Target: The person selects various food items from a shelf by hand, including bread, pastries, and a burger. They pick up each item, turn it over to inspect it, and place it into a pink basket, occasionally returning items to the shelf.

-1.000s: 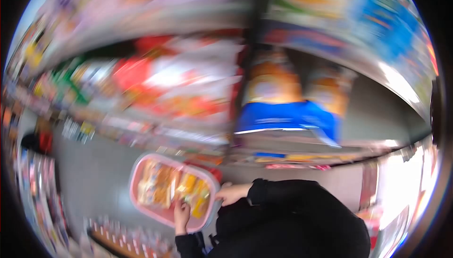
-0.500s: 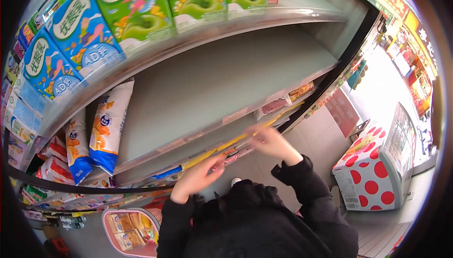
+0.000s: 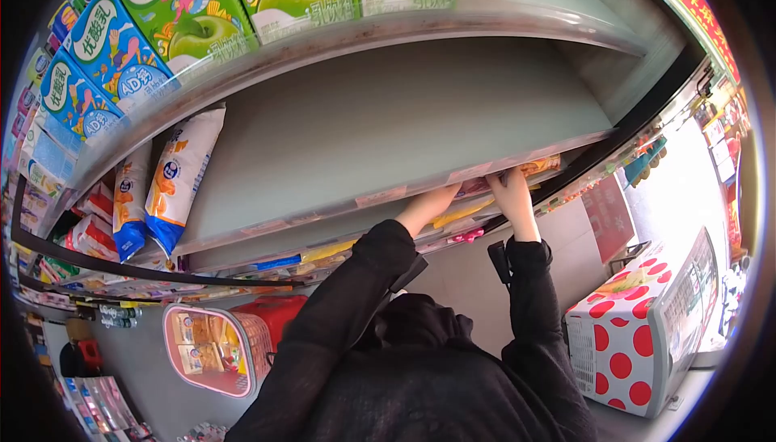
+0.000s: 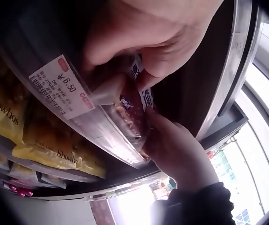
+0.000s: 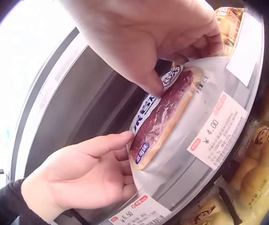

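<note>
Bread in a clear-wrapped pack (image 5: 168, 115) rests tilted at the front of a lower shelf, just behind its strip (image 5: 181, 165), between your two hands: your left hand (image 5: 83, 178) pinches the near end between part-spread thumb and fingers, your right hand (image 5: 148, 35) grips the far end, thumb on the printed band. Pull unevenly and the slack wrapper could crease or slip; lift too low and it may snag the strip or knock a price tag (image 5: 217, 130) loose. A fumble could drop it toward the yellow packs (image 5: 256, 176) below. The pack's underside is hidden, your right fingertips are hard to make out, and the upper shelf (image 3: 396, 119) partly screens the head view.
</note>
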Tool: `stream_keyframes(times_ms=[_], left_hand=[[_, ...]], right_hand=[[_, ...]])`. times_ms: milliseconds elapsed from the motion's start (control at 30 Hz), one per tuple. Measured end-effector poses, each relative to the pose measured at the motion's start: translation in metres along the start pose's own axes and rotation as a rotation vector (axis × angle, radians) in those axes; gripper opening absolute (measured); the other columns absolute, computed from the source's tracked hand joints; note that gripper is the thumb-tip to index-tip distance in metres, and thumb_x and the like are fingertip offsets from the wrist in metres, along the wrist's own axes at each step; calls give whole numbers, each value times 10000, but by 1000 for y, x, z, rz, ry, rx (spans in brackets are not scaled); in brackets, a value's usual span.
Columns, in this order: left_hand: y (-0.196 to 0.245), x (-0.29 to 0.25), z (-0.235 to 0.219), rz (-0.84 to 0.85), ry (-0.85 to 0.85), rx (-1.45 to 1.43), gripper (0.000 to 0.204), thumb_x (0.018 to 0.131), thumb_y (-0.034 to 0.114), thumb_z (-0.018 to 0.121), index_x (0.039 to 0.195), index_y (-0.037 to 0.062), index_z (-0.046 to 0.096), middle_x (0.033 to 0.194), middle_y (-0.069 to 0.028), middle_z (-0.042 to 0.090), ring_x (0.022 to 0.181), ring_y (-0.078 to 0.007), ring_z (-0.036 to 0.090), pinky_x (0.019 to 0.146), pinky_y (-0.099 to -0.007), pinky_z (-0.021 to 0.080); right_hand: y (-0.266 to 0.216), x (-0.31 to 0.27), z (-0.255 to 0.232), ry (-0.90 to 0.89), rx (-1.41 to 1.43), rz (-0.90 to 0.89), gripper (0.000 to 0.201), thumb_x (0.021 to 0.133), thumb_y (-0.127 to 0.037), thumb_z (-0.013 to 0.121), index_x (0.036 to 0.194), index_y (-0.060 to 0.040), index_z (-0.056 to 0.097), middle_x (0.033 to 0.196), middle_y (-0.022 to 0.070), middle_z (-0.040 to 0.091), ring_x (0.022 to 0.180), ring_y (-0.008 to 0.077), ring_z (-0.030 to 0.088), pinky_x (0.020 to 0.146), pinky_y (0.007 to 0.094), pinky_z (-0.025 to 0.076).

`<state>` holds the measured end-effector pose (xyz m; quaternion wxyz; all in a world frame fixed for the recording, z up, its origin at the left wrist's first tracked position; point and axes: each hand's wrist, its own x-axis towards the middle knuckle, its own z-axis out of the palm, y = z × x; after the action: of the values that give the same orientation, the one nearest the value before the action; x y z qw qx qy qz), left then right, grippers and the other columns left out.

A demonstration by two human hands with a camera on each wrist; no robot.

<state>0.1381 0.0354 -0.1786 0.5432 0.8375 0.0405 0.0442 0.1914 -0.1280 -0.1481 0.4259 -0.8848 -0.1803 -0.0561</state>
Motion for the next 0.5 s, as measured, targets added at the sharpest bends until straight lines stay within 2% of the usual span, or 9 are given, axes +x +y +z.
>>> stream_keyframes(times_ms=[100,167,233,267,300,333,400,433,500], left_hand=[[8,-12,-13,55,86,-22,368,837,264,514,1093,2,486,1072,-131,532,983,-195,488,837,-296,376],[22,-38,-38,-98,21,-445,392,842,295,515,1098,-1,492,1080,-105,532,992,-170,477,832,-283,378],[15,-66,-69,-73,-74,-489,359,830,234,554,1098,2,496,1054,-54,532,933,-110,488,776,-235,403],[14,-87,-87,-200,-157,-511,383,821,202,567,1120,-11,460,1039,-51,531,903,-102,495,752,-224,410],[27,-112,-106,-256,-123,-498,433,814,175,573,1154,-29,400,1044,-68,527,926,-112,495,768,-235,411],[12,-136,-112,-196,-55,-568,461,798,188,585,1166,-5,383,1008,-91,533,895,-139,521,756,-251,429],[-1,-190,-133,-199,-3,-648,521,777,128,613,1192,-23,337,1052,-94,502,985,-152,478,807,-283,419],[-13,-218,-143,-189,47,-676,530,769,111,622,1192,-29,334,1065,-99,494,1008,-154,462,820,-291,413],[-34,-278,-163,-330,135,-767,545,765,98,625,1205,-12,323,1098,-106,478,1029,-160,446,840,-300,402]], right_hand=[[0,1,1,-58,129,-59,369,776,-227,548,1027,33,474,936,213,556,890,317,537,764,343,406],[-26,-9,-7,-54,171,-141,365,782,-213,557,1042,29,474,968,200,552,923,288,536,768,328,409],[-57,-31,-8,-81,312,-119,349,781,-187,570,1046,20,476,990,178,541,931,265,531,776,328,413],[-64,-45,-7,-206,292,-63,363,780,-182,576,1062,18,464,1003,169,529,939,260,524,794,332,407],[-74,-59,-6,-329,270,-13,379,780,-178,583,1078,15,452,1016,160,517,948,256,516,812,336,402],[-93,-74,-3,-386,260,-71,398,780,-185,586,1092,13,438,1023,159,506,946,253,514,810,334,406],[-104,-105,18,-542,235,-241,446,779,-187,592,1127,14,396,1071,164,474,962,241,506,782,322,427],[-115,-118,31,-669,328,-249,461,789,-161,584,1157,19,371,1103,169,459,994,235,498,784,320,438],[-138,-144,64,-946,549,-52,482,802,-130,567,1195,26,336,1123,164,453,1039,226,477,823,330,430]])
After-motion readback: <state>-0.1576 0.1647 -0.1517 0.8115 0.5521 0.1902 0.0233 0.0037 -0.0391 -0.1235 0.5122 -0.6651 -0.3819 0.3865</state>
